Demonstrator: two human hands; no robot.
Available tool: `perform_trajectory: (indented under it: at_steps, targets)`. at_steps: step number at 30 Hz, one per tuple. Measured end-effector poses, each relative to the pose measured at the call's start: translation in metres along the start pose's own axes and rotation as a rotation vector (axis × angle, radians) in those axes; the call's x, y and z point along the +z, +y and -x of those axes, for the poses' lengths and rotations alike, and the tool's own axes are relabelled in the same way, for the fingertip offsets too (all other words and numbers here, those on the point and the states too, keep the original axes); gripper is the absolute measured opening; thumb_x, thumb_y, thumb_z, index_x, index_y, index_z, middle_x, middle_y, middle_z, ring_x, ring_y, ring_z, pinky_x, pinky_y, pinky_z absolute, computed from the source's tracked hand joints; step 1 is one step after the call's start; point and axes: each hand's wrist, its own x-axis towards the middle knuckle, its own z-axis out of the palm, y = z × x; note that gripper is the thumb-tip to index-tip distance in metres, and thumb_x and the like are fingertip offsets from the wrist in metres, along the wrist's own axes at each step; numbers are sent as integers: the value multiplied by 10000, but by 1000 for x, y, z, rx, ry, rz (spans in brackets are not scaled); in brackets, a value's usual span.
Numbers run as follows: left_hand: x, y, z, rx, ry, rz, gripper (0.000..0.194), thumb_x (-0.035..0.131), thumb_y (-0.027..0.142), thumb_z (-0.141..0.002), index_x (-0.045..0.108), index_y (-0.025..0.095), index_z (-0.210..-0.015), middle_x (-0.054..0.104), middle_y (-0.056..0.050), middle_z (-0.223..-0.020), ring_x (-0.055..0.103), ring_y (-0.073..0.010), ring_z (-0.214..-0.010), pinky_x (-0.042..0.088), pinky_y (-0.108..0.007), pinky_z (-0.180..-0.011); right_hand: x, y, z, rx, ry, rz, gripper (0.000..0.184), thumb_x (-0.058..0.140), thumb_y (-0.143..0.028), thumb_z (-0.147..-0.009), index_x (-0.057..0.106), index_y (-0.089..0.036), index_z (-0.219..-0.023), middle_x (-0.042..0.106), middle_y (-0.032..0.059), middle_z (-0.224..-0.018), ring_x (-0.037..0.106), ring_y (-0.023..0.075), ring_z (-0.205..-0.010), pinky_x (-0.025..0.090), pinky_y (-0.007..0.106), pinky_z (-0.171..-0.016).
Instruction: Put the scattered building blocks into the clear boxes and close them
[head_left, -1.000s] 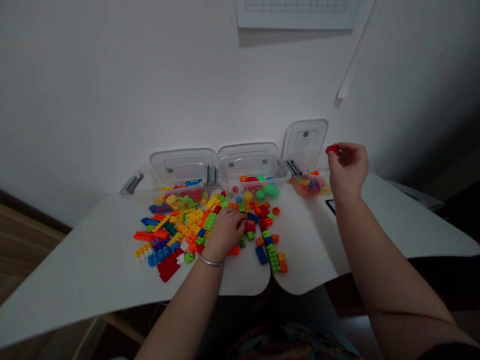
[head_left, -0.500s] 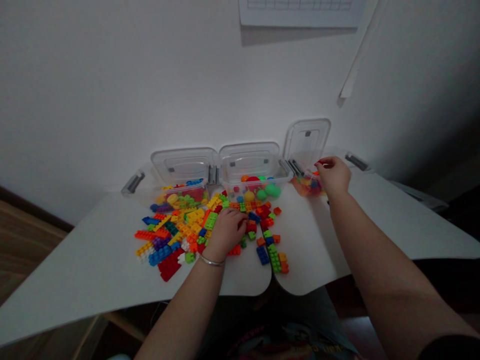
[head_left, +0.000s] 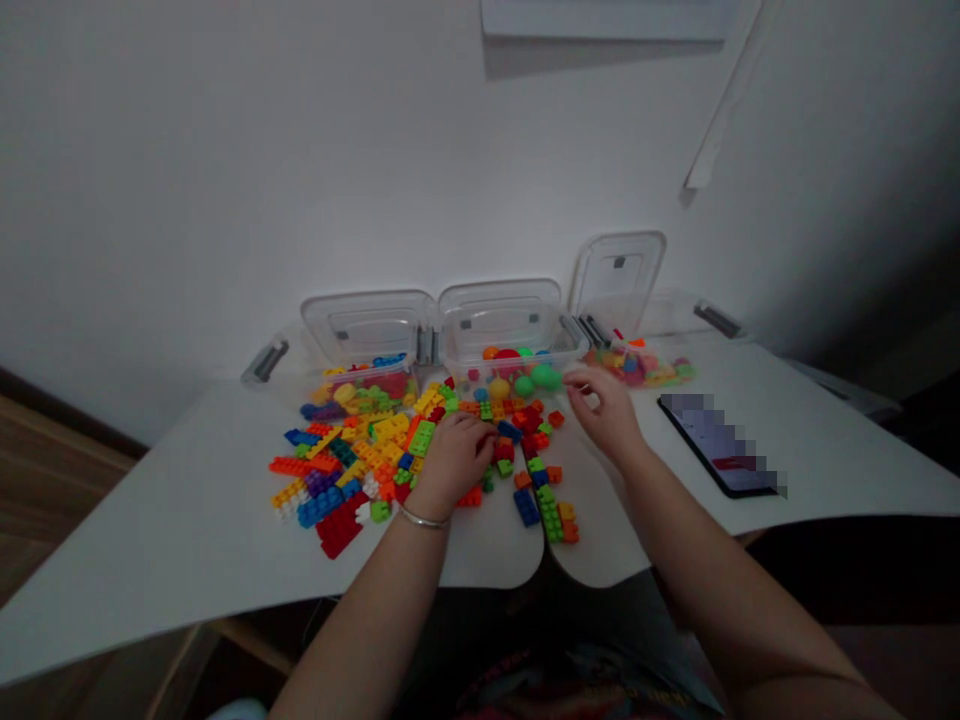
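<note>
Reaching out over the white counter (head_left: 180, 520), two bare hands are at work right in front of the middle clear plastic bin (head_left: 457, 372)! The left hand (head_left: 454, 462), a silver bangle (head_left: 422, 519) on its wrist, presses down on the heap of toy bricks (head_left: 352, 470) spread before that bin. Its fingers (head_left: 476, 428) are curled together over the pile, but are they clamped on a brick? Can't tell from this angle! Over to the right hand (head_left: 604, 410), hovering just off the bin's front right corner, its fingers (head_left: 577, 382) spread apart with nothing showing between them. Inside the bin sit round plastic balls (head_left: 525, 372) in green, red and yellow, close to those fingertips but behind the clear wall. Left of the bin, a second clear bin (head_left: 367, 388) is packed with bricks, its lid (head_left: 367, 325) raised. To the right, a third clear bin (head_left: 637, 368) holds small, bright pieces, its lid (head_left: 616, 285) up as well. And in front and well to the right of the middle bin lies a dark tablet (head_left: 720, 445), its screen pixelated!
</note>
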Motion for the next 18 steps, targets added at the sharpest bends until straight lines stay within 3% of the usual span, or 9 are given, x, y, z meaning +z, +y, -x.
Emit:
perform_trajectory:
  at_steps: [3, 7, 13, 18]
  targets:
    - [1, 0, 0, -8, 5, -7, 189, 557, 202, -872, 729, 209, -949, 727, -48, -943, 592, -234, -968, 483, -405, -921, 21, 6, 19, 20, -180, 90, 267, 547, -196, -805, 661, -212, -1046, 663, 106, -1141, 582, 268, -1096, 450, 462, -984]
    - [1, 0, 1, -12, 12, -15, 187, 555, 199, -873, 727, 212, -945, 725, -49, -933, 590, -230, -967, 481, -397, -920, 30, 15, 27, 21, -364, 187, 345, 538, -168, -807, 641, -190, -1136, 651, 116, -1187, 579, 265, -1099, 454, 432, -971]
    - [1, -1, 1, -5, 8, -22, 194, 551, 202, -876, 728, 204, -957, 723, -53, -938, 586, -234, -973, 480, -398, -918, 23, 16, 26, 95, -355, 341, 319, 538, -203, -842, 652, -168, -1138, 698, 124, -1068, 602, 279, -978, 468, 421, -894]
    - [2, -2, 1, -12, 6, -18, 186, 562, 197, -867, 727, 210, -952, 722, -53, -938, 591, -233, -972, 483, -399, -919, 19, 17, 26, 139, -322, 318, 261, 554, -185, -818, 669, -176, -1053, 706, 113, -1010, 600, 267, -920, 473, 409, -866]
